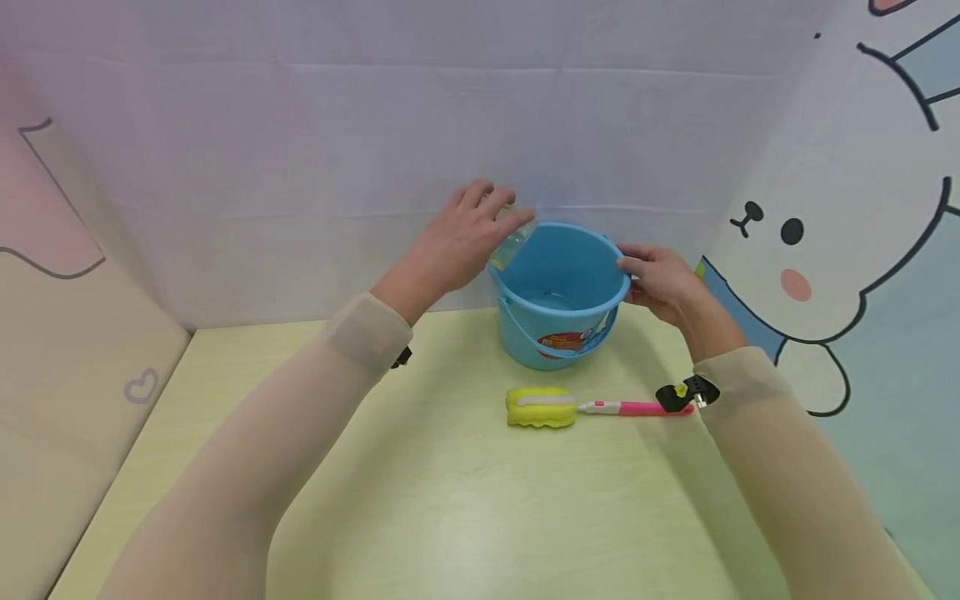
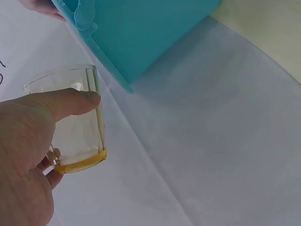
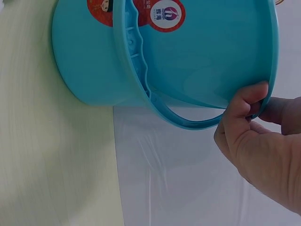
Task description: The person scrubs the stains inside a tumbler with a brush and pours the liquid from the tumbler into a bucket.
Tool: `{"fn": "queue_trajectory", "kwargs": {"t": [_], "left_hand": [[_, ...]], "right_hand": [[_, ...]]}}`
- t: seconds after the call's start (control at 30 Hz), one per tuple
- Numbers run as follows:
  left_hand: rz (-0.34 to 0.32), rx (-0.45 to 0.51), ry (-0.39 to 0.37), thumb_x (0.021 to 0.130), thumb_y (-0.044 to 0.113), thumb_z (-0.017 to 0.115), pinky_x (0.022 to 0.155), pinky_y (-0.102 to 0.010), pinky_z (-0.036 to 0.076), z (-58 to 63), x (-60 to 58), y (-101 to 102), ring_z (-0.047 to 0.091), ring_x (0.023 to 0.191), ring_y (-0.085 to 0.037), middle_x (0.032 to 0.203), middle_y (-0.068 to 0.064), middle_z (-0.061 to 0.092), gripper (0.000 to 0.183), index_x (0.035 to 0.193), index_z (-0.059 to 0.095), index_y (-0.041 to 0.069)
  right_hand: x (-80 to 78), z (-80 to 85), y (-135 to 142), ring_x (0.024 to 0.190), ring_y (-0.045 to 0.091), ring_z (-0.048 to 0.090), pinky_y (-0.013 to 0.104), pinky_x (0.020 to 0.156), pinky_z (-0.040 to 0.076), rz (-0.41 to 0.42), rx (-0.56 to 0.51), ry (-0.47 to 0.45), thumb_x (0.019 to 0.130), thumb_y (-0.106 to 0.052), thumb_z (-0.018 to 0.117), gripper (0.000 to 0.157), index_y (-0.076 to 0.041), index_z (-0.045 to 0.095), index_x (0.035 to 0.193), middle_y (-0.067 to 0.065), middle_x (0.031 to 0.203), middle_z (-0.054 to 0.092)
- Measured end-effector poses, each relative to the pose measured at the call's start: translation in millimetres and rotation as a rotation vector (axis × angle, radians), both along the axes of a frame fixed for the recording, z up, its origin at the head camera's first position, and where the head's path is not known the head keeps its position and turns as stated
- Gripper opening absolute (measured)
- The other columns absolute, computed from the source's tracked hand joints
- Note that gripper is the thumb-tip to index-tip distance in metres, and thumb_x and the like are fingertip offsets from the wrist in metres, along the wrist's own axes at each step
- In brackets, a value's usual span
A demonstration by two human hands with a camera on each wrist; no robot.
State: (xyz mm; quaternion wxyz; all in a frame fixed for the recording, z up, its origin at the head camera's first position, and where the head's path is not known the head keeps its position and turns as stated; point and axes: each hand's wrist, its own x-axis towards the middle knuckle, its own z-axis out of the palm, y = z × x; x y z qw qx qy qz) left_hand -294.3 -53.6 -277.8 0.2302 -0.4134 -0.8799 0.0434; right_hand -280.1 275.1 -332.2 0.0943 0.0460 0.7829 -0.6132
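My left hand [image 1: 459, 242] holds a clear glass cup [image 2: 77, 129] from the side, thumb along its wall in the left wrist view. The cup leans over the left rim of a light blue bucket [image 1: 521, 333], its mouth end toward the bucket. Its base has an amber tint. On the other side, my right hand [image 1: 666, 283] pinches the bucket's right rim between thumb and fingers. The bucket stands on the table, with its handle [image 3: 186, 123] hanging down at the front beside a red sticker [image 3: 168, 14].
In front of the bucket lies a sponge brush [image 1: 542, 408] with a yellow head and a pink and white handle. A white cloth [image 1: 337, 183] hangs behind the pale wooden table [image 1: 450, 500]. Cartoon-printed panels [image 1: 847, 275] flank both sides.
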Motion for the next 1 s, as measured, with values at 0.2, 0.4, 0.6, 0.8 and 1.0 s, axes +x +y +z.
{"fn": "queue_trajectory", "kwargs": {"t": [0.2,0.4,0.6,0.8,1.0], "left_hand": [[0.015,0.002,0.003,0.105,-0.002,0.059,0.119,-0.055,0.035,1.1,0.8,1.7,0.038,0.143,-0.041,0.154,-0.017,0.047,0.056,0.157,0.051,0.019],[0.016,0.007,0.011,0.105,-0.002,0.058,0.119,-0.055,0.035,0.9,1.0,2.5,0.039,0.143,-0.041,0.153,-0.017,0.047,0.056,0.156,0.051,0.018],[0.014,0.032,0.007,0.105,-0.001,0.058,0.118,-0.055,0.036,-1.0,0.5,2.1,0.040,0.141,-0.041,0.151,-0.017,0.049,0.055,0.157,0.051,0.018],[0.016,0.061,0.001,0.101,-0.003,0.060,0.115,-0.053,0.039,-2.2,0.1,0.9,0.042,0.136,-0.040,0.147,-0.016,0.050,0.060,0.156,0.051,0.019],[0.042,0.099,-0.034,0.091,0.011,0.083,0.109,-0.051,0.043,-3.1,1.2,-1.1,0.042,0.132,-0.037,0.144,-0.015,0.049,0.074,0.156,0.049,0.019]], "right_hand": [[1.2,0.9,0.3,0.109,0.023,0.063,0.025,0.082,0.058,-0.002,-0.004,-0.005,0.115,-0.024,0.047,0.056,-0.011,0.031,0.168,0.018,0.158,0.045],[1.5,1.3,0.3,0.108,0.022,0.063,0.025,0.082,0.058,0.000,0.000,0.000,0.115,-0.023,0.046,0.056,-0.010,0.031,0.168,0.018,0.157,0.045],[1.6,1.8,0.2,0.103,0.019,0.064,0.024,0.081,0.057,-0.001,-0.002,-0.001,0.116,-0.023,0.046,0.056,-0.011,0.031,0.168,0.018,0.157,0.045],[0.8,2.4,0.8,0.102,0.018,0.064,0.024,0.080,0.057,0.001,0.000,-0.002,0.116,-0.023,0.046,0.057,-0.011,0.029,0.168,0.018,0.157,0.044],[0.6,3.2,1.5,0.101,0.019,0.065,0.024,0.079,0.057,-0.002,0.007,-0.001,0.116,-0.024,0.046,0.057,-0.010,0.030,0.168,0.018,0.158,0.044]]}}
